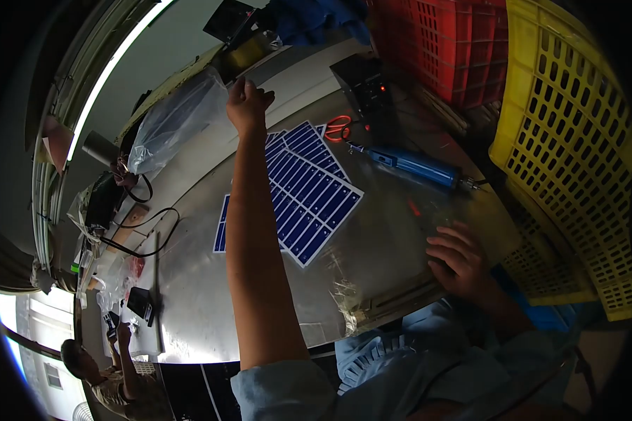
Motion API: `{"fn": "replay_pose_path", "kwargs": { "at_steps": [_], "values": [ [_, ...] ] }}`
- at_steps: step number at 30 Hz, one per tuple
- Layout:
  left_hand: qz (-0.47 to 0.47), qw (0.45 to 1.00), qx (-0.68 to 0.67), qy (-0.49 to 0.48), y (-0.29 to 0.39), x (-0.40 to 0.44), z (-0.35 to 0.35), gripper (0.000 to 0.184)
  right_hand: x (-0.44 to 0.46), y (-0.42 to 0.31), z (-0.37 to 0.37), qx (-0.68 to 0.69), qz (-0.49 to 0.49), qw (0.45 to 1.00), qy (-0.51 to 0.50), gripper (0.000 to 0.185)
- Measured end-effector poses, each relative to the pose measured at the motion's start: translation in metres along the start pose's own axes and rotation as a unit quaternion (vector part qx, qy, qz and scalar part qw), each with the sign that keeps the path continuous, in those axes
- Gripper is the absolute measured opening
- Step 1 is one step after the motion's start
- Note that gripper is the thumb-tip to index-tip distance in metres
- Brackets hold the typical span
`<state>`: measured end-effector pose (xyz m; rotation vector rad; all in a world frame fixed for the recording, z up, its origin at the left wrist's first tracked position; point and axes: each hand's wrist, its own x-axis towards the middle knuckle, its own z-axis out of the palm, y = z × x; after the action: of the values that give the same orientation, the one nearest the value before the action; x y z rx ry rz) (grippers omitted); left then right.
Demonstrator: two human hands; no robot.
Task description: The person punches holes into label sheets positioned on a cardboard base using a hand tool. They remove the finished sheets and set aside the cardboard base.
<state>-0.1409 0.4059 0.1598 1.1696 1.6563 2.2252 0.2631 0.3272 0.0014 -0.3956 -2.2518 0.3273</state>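
My left hand (pixel 248 107) is stretched far forward above the workbench, fingers curled closed beside the edge of a clear plastic bag (pixel 179 123). Whether anything is pinched in it I cannot make out. Beneath that forearm lie overlapping sheets of blue labels (pixel 309 203) with white borders, partly hidden by the arm. My right hand (pixel 460 259) rests near the bench's right edge, its fingers apart and slightly bent, with nothing seen in them. A small red object (pixel 414 208) lies just beyond it. Farther back are a blue electric screwdriver (pixel 418 167) and orange-handled scissors (pixel 338 128).
A black power box (pixel 361 84) with a red light stands at the back of the metal bench (pixel 196 295). Red (pixel 442 49) and yellow crates (pixel 569 119) stack along the right. A black cable (pixel 168 242) loops on the left. Another person (pixel 112 379) works at lower left.
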Motion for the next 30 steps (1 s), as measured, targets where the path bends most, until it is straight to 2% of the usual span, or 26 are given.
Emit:
{"fn": "replay_pose_path", "kwargs": {
  "at_steps": [3,10,17,19,20,22,23,25,26,28,30],
  "values": [
    [-0.009,1.0,0.005,0.016,-0.001,0.024,-0.004,0.041,0.002,-0.001,-0.002,0.008,0.004,1.0,0.003,0.018],
    [0.002,0.999,0.031,0.043,-0.008,0.063,-0.011,0.029,0.005,-0.002,-0.004,0.025,0.006,1.0,0.008,0.014],
    [-0.003,0.996,0.066,0.061,-0.024,0.086,-0.012,0.03,0.004,-0.001,-0.005,-0.009,-0.017,1.0,0.007,0.018],
    [0.021,0.93,0.348,0.113,-0.025,0.093,-0.016,0.027,0.005,-0.003,-0.005,-0.003,-0.019,1.0,0.015,0.018],
    [0.022,0.932,0.345,0.112,-0.03,0.102,-0.021,0.027,0.005,-0.002,-0.005,-0.007,-0.019,1.0,0.016,0.018],
    [0.086,0.868,0.469,0.138,-0.035,0.107,-0.023,0.026,0.003,-0.002,-0.006,0.005,-0.014,1.0,0.006,0.018],
    [0.086,0.868,0.469,0.135,-0.035,0.105,-0.02,0.026,0.003,-0.002,-0.006,0.004,-0.011,1.0,0.007,0.018],
    [0.021,0.953,0.284,0.108,-0.031,0.088,-0.017,0.03,0.004,-0.003,-0.006,0.013,-0.006,1.0,0.011,0.017],
    [0.021,0.952,0.285,0.108,-0.027,0.073,-0.015,0.03,0.004,-0.003,-0.007,0.015,-0.006,1.0,0.011,0.017],
    [0.157,0.918,0.348,0.108,-0.021,0.033,-0.006,0.034,0.004,-0.003,-0.008,0.014,-0.005,1.0,0.001,0.015],
    [0.224,0.904,0.364,0.017,-0.046,-0.003,0.0,0.037,0.003,-0.001,-0.005,0.016,-0.011,1.0,0.01,0.014]
  ]
}}
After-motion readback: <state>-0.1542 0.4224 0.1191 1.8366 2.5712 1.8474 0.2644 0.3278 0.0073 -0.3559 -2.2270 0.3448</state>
